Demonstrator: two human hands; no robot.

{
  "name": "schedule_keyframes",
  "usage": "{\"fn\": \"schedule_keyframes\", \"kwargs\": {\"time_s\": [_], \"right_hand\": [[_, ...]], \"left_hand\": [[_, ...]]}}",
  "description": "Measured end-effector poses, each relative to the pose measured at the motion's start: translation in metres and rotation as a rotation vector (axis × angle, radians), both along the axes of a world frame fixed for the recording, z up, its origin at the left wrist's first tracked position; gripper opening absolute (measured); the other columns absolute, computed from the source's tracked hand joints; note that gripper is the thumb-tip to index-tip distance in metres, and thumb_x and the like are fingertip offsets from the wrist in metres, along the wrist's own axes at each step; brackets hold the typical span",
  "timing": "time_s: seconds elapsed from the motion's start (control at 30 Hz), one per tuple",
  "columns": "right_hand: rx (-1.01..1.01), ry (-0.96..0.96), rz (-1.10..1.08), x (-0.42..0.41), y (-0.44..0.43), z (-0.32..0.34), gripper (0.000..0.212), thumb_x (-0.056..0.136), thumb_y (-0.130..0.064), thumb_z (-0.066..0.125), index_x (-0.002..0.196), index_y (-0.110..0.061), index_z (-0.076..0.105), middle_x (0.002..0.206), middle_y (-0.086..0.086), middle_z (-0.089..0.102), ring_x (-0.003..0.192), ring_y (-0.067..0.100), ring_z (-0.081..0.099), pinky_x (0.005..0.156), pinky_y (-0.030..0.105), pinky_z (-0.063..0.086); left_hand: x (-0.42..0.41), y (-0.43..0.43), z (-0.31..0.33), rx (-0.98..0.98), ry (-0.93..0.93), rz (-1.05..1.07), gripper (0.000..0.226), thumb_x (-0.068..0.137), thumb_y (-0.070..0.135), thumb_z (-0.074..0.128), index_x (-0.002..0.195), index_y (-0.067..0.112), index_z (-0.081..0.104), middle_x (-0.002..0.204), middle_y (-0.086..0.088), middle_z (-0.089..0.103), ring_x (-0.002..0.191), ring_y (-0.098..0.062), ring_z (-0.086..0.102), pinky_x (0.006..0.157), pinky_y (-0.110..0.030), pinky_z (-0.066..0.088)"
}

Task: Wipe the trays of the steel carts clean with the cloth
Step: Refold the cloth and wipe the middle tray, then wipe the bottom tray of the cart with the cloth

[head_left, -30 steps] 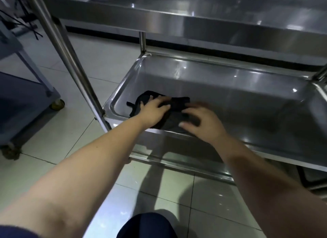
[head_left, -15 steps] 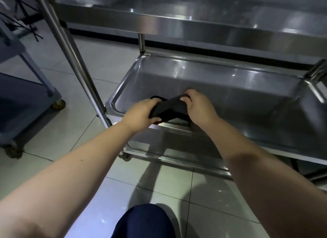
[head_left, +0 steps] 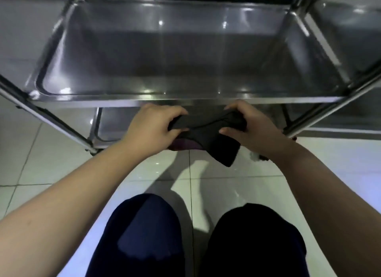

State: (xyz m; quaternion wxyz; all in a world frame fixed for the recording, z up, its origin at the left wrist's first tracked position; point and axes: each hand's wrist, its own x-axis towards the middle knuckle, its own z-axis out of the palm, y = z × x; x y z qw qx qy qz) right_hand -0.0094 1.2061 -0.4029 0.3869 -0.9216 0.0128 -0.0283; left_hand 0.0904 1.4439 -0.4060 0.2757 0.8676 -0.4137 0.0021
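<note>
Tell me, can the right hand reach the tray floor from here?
Probably yes: the right hand, gripping the cloth with the left hand, is outside the near rim of the tray, and nothing blocks it.

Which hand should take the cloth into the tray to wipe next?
Probably the right hand: both hands grip the cloth just short of the tray rim, but its loose bulk hangs nearer the right than the left hand.

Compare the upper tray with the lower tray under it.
The upper tray shows nearly whole; the lower tray shows only a corner. The upper tray lies beyond the left hand and right hand; the lower tray is partly hidden by the left hand. Both are shiny steel with raised rims; the cloth, held in both hands, lies in neither.
</note>
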Motion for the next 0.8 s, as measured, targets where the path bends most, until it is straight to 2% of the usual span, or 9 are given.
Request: {"fn": "schedule_keyframes", "kwargs": {"time_s": [0.1,0.17,0.23,0.33,0.43,0.53,0.63,0.67,0.8], "right_hand": [[-0.055,0.093,-0.060,-0.018,-0.022,-0.050,0.038,0.081,-0.026,0.076,0.099,-0.041,0.047,0.093,-0.027,0.051,0.089,-0.015,0.049,0.071,0.005,0.033],[-0.084,0.135,-0.079,-0.027,-0.035,-0.081,0.036,0.082,-0.025,0.076,0.098,-0.040,0.047,0.089,-0.027,0.049,0.084,-0.013,0.049,0.069,0.004,0.032],[-0.115,0.166,-0.088,-0.034,-0.046,-0.109,0.035,0.083,-0.025,0.075,0.098,-0.039,0.046,0.087,-0.025,0.048,0.083,-0.004,0.048,0.069,0.005,0.031],[-0.164,0.195,-0.108,-0.041,-0.060,-0.154,0.030,0.084,-0.028,0.073,0.097,-0.038,0.048,0.091,-0.014,0.052,0.088,0.011,0.052,0.070,0.017,0.035],[-0.180,0.142,-0.114,-0.048,-0.067,-0.191,0.022,0.085,-0.027,0.073,0.101,-0.027,0.058,0.094,-0.010,0.055,0.089,0.014,0.055,0.075,0.020,0.040],[-0.118,0.100,-0.144,-0.052,-0.070,-0.222,0.019,0.085,-0.023,0.072,0.100,-0.026,0.060,0.095,-0.009,0.058,0.092,0.014,0.057,0.081,0.029,0.048],[-0.058,0.068,-0.184,-0.050,-0.076,-0.245,0.021,0.087,-0.023,0.070,0.095,-0.036,0.055,0.091,-0.017,0.056,0.089,0.008,0.056,0.080,0.024,0.046],[-0.038,0.060,-0.197,-0.047,-0.078,-0.251,0.022,0.087,-0.024,0.069,0.093,-0.039,0.054,0.090,-0.019,0.055,0.088,0.005,0.056,0.079,0.023,0.046],[0.017,0.050,-0.242,-0.032,-0.093,-0.261,0.024,0.091,-0.023,0.064,0.090,-0.044,0.053,0.086,-0.021,0.057,0.083,0.000,0.056,0.071,0.016,0.041]], "left_hand": [[-0.018,-0.025,-0.047,0.095,0.127,-0.019,0.025,0.086,0.024,0.070,0.110,0.021,0.068,0.097,0.000,0.072,0.090,-0.025,0.065,0.075,-0.033,0.045],[-0.024,-0.041,-0.076,0.157,0.143,-0.027,0.022,0.087,0.024,0.066,0.109,0.023,0.068,0.096,0.002,0.071,0.089,-0.024,0.064,0.069,-0.032,0.044],[-0.026,-0.056,-0.101,0.206,0.162,-0.013,0.021,0.087,0.023,0.064,0.108,0.026,0.067,0.097,0.003,0.070,0.090,-0.024,0.063,0.063,-0.032,0.041],[-0.026,-0.074,-0.141,0.249,0.239,0.002,0.022,0.087,0.020,0.065,0.107,0.026,0.068,0.098,0.003,0.070,0.092,-0.023,0.062,0.073,-0.038,0.050],[-0.030,-0.086,-0.177,0.239,0.327,0.049,0.023,0.085,0.014,0.067,0.105,0.026,0.070,0.094,0.005,0.070,0.090,-0.020,0.063,0.077,-0.040,0.051],[-0.031,-0.093,-0.212,0.155,0.358,0.117,0.024,0.084,0.009,0.068,0.100,0.027,0.070,0.089,0.012,0.070,0.086,-0.010,0.062,0.078,-0.031,0.050],[-0.031,-0.098,-0.234,0.083,0.407,0.161,0.026,0.084,0.008,0.069,0.096,0.031,0.070,0.085,0.018,0.068,0.084,0.000,0.059,0.070,-0.011,0.044],[-0.030,-0.101,-0.239,0.070,0.420,0.164,0.026,0.084,0.009,0.070,0.095,0.032,0.070,0.084,0.019,0.067,0.084,0.002,0.058,0.070,-0.010,0.043],[-0.017,-0.121,-0.241,0.079,0.405,0.184,0.023,0.084,0.012,0.072,0.088,0.034,0.067,0.079,0.017,0.066,0.079,-0.005,0.062,0.072,-0.023,0.048]]}}
